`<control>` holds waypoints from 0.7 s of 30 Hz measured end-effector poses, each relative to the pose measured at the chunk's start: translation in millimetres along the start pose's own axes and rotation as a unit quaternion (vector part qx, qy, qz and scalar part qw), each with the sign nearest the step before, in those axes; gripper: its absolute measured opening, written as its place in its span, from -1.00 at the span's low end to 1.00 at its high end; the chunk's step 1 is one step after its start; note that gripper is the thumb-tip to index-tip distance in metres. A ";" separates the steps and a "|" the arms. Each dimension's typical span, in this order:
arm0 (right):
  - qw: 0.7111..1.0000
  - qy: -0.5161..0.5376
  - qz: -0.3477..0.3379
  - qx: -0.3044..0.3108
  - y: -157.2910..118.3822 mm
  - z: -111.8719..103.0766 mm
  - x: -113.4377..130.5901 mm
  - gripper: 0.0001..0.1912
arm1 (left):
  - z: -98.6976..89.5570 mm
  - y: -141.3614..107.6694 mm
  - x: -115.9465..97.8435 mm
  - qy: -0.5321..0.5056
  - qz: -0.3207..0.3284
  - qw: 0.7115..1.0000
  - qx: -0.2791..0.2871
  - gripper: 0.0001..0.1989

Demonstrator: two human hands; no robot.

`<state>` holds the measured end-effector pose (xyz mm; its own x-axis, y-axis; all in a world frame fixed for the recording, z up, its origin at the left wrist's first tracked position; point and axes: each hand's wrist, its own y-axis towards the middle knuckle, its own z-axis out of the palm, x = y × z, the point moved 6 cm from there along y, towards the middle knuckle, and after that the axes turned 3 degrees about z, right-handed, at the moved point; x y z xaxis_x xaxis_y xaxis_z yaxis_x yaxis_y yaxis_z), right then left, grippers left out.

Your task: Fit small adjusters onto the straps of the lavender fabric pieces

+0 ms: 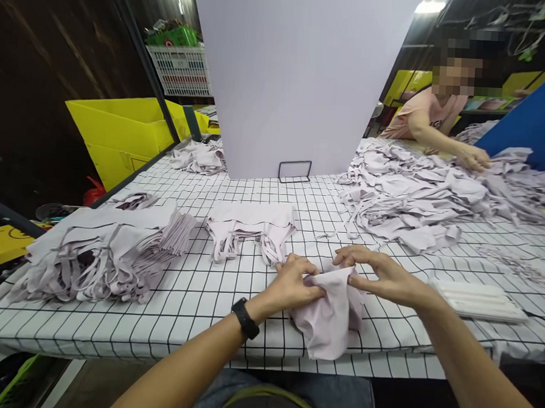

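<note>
Lilac cloth (329, 316) at near table (195, 285) edge, pinched by both: left hand (293, 284) closed on its left corner, right hand (378, 273) gripping the top edge with fingertips. Three stacks beyond: folded pile (110, 250), small stack (250, 227), loose heap (419, 199). One co-worker's hand (473, 157) on heap.

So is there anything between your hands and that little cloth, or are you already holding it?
Nothing is in the way. The left hand and the right hand both already grip the cloth at its top edge, at the near side of the table. The folded piece lies apart, farther back.
</note>
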<state>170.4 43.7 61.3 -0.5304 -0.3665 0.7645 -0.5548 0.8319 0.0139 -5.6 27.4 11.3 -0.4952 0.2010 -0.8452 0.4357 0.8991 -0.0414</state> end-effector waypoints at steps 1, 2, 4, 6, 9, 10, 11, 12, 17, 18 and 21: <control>1.000 0.029 0.010 0.005 -0.8 -5.6 1.1 -0.75 | -5.9 1.4 -2.1 -0.072 0.006 0.997 0.019 -0.81; 0.998 0.057 0.026 0.014 -1.3 -10.7 0.8 -0.72 | -12.5 2.4 -4.9 -0.143 0.014 0.989 0.046 -0.75; 0.991 0.112 0.059 0.037 -2.9 -20.1 -2.0 -0.67 | -28.5 2.9 -11.6 -0.247 0.029 0.963 0.100 -0.67; 0.984 0.150 0.082 0.052 -5.8 -30.8 -5.7 -0.62 | -47.3 2.2 -17.3 -0.276 0.039 0.951 0.135 -0.65; 0.983 0.140 0.104 0.050 -12.3 -48.3 -9.1 -0.58 | -71.9 0.7 -22.3 -0.244 0.042 0.957 0.150 -0.67; 0.985 0.123 0.110 0.043 -14.4 -52.9 -8.9 -0.57 | -78.1 0.4 -23.9 -0.230 0.044 0.961 0.146 -0.67; 0.988 0.104 0.113 0.031 -15.8 -56.2 -7.4 -0.57 | -82.9 0.4 -25.8 -0.219 0.049 0.964 0.140 -0.66; 0.990 0.083 0.110 0.014 -16.1 -57.6 -4.3 -0.58 | -85.9 0.7 -28.0 -0.211 0.054 0.967 0.135 -0.66; 0.999 0.032 0.006 -0.009 3.6 -14.6 25.6 -0.58 | -79.0 3.9 -41.3 -0.178 0.083 0.967 0.162 -0.65; 0.999 0.043 -0.018 0.000 10.1 0.1 30.6 -0.54 | -76.7 4.5 -43.7 -0.177 0.088 0.965 0.170 -0.66; 0.993 0.109 -0.051 0.007 25.4 31.0 36.2 -0.64 | -76.3 4.9 -47.9 -0.165 0.102 0.965 0.179 -0.66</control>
<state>117.3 38.6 69.3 -0.3203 -0.3477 0.8812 -0.6083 0.7885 0.0901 -37.1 51.8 92.2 -0.1321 0.1720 -0.9762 0.7590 0.6510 0.0120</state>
